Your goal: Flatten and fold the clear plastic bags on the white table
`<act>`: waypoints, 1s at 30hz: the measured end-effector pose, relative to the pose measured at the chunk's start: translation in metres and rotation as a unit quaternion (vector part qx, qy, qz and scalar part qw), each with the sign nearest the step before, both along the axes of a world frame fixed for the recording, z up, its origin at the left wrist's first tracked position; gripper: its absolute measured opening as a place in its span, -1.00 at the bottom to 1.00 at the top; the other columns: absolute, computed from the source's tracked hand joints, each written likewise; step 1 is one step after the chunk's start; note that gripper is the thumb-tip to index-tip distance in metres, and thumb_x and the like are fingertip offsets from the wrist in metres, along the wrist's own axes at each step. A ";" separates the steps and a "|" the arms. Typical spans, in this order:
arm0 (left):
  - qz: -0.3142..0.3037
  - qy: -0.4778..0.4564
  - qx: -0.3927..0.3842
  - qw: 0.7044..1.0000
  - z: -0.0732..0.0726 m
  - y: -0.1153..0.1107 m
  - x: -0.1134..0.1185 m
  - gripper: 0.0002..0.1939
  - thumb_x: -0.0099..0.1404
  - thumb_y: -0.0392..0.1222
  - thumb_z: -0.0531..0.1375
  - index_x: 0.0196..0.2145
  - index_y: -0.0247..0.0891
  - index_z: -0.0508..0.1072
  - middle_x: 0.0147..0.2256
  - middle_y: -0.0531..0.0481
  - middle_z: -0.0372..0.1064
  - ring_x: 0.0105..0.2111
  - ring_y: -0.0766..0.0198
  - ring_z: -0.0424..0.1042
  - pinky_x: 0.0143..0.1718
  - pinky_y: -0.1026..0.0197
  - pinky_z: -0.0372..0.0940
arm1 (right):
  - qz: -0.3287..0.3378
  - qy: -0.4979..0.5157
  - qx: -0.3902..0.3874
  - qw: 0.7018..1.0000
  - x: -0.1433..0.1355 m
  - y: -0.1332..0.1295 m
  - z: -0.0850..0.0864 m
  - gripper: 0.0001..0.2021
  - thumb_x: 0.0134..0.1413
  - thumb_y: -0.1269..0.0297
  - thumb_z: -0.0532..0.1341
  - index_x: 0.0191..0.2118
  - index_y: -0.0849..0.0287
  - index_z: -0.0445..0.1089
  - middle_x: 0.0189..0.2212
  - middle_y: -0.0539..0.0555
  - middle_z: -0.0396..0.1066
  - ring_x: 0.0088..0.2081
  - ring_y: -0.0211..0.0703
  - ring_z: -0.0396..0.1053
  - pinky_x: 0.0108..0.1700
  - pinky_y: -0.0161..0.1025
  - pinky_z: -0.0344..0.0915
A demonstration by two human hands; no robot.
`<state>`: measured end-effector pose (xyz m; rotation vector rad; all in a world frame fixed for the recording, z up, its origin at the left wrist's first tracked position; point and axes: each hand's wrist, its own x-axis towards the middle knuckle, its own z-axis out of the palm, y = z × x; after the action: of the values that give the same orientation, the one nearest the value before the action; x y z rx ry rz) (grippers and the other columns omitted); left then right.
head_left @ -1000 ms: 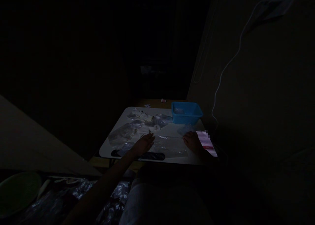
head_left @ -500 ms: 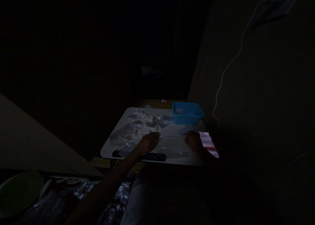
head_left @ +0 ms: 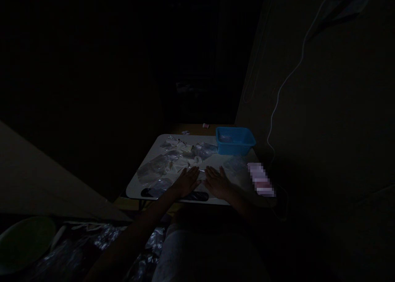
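Observation:
Side by side near the front of a small white table [head_left: 148,160], both my hands lie palm down with fingers stretched out. My left hand [head_left: 187,182] rests just left of the middle, and my right hand [head_left: 217,182] just right of it, thumbs close together. Beneath and between them shows a bit of clear plastic [head_left: 202,170]; most of it is covered by the hands. Crumpled clear plastic bags [head_left: 154,167] and pale scraps [head_left: 182,163] spread to the left and beyond my left hand. Dim light hides finer detail.
A blue plastic basket [head_left: 235,150] stands at the table's back right corner. A lit phone-like screen [head_left: 261,180] lies at the right edge. From the right wall hangs a white cable [head_left: 277,97]. Lower left are a green round tub [head_left: 27,243] and shiny plastic [head_left: 106,236].
My right hand has moved left from near the lit screen to beside my left hand, its fingers now flattened out. My left hand has barely shifted.

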<state>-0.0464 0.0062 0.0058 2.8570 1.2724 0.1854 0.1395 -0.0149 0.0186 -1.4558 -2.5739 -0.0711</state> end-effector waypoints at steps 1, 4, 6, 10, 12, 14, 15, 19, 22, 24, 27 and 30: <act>0.002 0.002 0.000 1.000 0.000 0.000 -0.001 -0.51 0.33 -0.06 -0.21 0.12 -0.37 0.01 0.15 -0.24 -0.12 0.15 0.09 -0.16 0.05 -0.11 -0.16 | -0.002 -0.002 -0.006 1.000 0.000 0.000 -0.001 -0.47 0.16 0.08 -0.29 0.11 0.27 0.04 0.13 0.20 0.00 0.16 -0.05 -0.11 0.12 0.14 -0.35; 0.009 -0.006 0.002 1.000 0.001 0.001 -0.002 -0.52 0.33 -0.05 -0.20 0.11 -0.35 0.04 0.14 -0.23 -0.08 0.15 0.09 -0.15 0.04 -0.11 -0.14 | -0.013 -0.006 -0.017 1.000 0.003 -0.001 -0.004 -0.48 0.16 0.08 -0.28 0.12 0.25 0.03 0.13 0.19 -0.01 0.16 -0.04 -0.12 0.12 0.17 -0.36; 0.013 -0.011 0.002 1.000 0.001 0.001 -0.003 -0.52 0.32 -0.04 -0.20 0.11 -0.34 0.05 0.14 -0.23 -0.06 0.15 0.09 -0.14 0.04 -0.11 -0.12 | -0.019 -0.007 -0.017 1.000 0.008 -0.002 -0.004 -0.48 0.16 0.08 -0.27 0.11 0.25 0.04 0.13 0.20 -0.01 0.16 -0.03 -0.12 0.11 0.18 -0.37; 0.027 -0.014 0.011 0.999 0.000 0.001 -0.005 -0.52 0.32 -0.03 -0.18 0.11 -0.33 0.06 0.14 -0.24 -0.08 0.15 0.07 -0.15 0.03 -0.11 -0.11 | -0.026 -0.005 -0.009 1.000 0.025 -0.005 -0.003 -0.50 0.17 0.11 -0.26 0.10 0.27 0.05 0.13 0.22 -0.01 0.16 -0.05 -0.11 0.11 0.18 -0.36; 0.032 -0.015 0.015 0.999 -0.002 0.002 -0.007 -0.52 0.32 -0.03 -0.17 0.11 -0.32 0.06 0.14 -0.23 -0.07 0.15 0.07 -0.15 0.04 -0.10 -0.12 | -0.042 -0.006 -0.010 0.999 0.036 -0.006 -0.004 -0.51 0.16 0.12 -0.26 0.11 0.27 0.04 0.13 0.23 0.00 0.15 -0.05 -0.09 0.11 0.18 -0.33; 0.033 -0.017 0.018 0.999 -0.003 0.002 -0.009 -0.53 0.32 -0.03 -0.17 0.10 -0.32 0.07 0.14 -0.23 -0.07 0.15 0.06 -0.16 0.04 -0.10 -0.12 | -0.061 -0.009 -0.013 0.998 0.047 -0.008 -0.004 -0.51 0.16 0.13 -0.23 0.11 0.28 0.05 0.12 0.23 0.01 0.14 -0.04 -0.06 0.10 0.18 -0.29; 0.033 -0.020 0.018 0.999 -0.004 0.002 -0.010 -0.53 0.31 -0.04 -0.16 0.10 -0.31 0.07 0.14 -0.22 -0.06 0.15 0.06 -0.17 0.04 -0.09 -0.12 | -0.067 -0.010 -0.013 0.998 0.053 -0.008 -0.003 -0.52 0.16 0.13 -0.22 0.10 0.28 0.05 0.11 0.24 0.02 0.14 -0.03 -0.05 0.10 0.18 -0.28; 0.026 -0.045 0.013 0.999 0.001 0.002 -0.011 -0.55 0.31 -0.04 -0.16 0.10 -0.23 0.07 0.15 -0.15 -0.07 0.15 0.09 -0.16 0.04 -0.05 -0.10 | -0.081 -0.013 0.004 0.997 0.070 -0.005 0.004 -0.58 0.13 0.19 -0.13 0.05 0.26 0.14 0.05 0.23 0.15 0.09 -0.02 0.05 0.10 0.17 -0.28; 0.020 -0.088 0.012 0.996 0.009 0.003 -0.013 -0.57 0.32 -0.09 -0.16 0.13 -0.17 0.01 0.16 -0.10 -0.09 0.14 0.13 -0.12 0.04 0.01 -0.04 | -0.076 -0.005 0.011 0.997 0.075 0.002 0.011 -0.63 0.10 0.28 -0.09 0.02 0.21 0.18 0.03 0.18 0.20 0.08 -0.06 0.08 0.09 0.13 -0.23; 0.037 -0.138 0.025 0.989 0.014 0.004 -0.016 -0.56 0.31 -0.15 -0.16 0.13 -0.24 0.00 0.14 -0.14 -0.06 0.12 0.13 -0.07 0.04 0.03 -0.02 | -0.040 0.002 -0.002 0.999 0.072 0.007 0.012 -0.64 0.10 0.32 -0.09 0.02 0.16 0.18 0.05 0.14 0.17 0.09 -0.12 0.05 0.09 0.06 -0.17; 0.083 -0.206 0.050 0.974 0.016 0.000 -0.026 -0.57 0.27 -0.21 -0.15 0.07 -0.39 0.11 0.06 -0.24 0.07 0.06 0.10 0.05 0.03 0.03 0.02 | 0.023 0.000 -0.020 1.000 0.065 0.010 0.006 -0.65 0.11 0.31 -0.10 0.01 0.10 0.19 0.07 0.09 0.14 0.11 -0.16 0.01 0.08 0.02 -0.14; 0.098 -0.230 0.050 0.967 0.014 -0.016 -0.037 -0.62 0.21 -0.26 -0.12 -0.05 -0.41 0.24 -0.08 -0.24 0.23 -0.06 0.09 0.19 -0.03 0.02 0.11 | 0.025 -0.009 -0.008 1.000 0.062 0.008 -0.001 -0.67 0.13 0.27 -0.10 -0.02 0.09 0.22 0.08 0.08 0.13 0.12 -0.13 -0.01 0.08 0.06 -0.17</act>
<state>-0.0831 -0.0099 0.0194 2.5288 1.4601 0.8783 0.2015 -0.0073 0.0176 -1.4014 -2.6304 -0.0575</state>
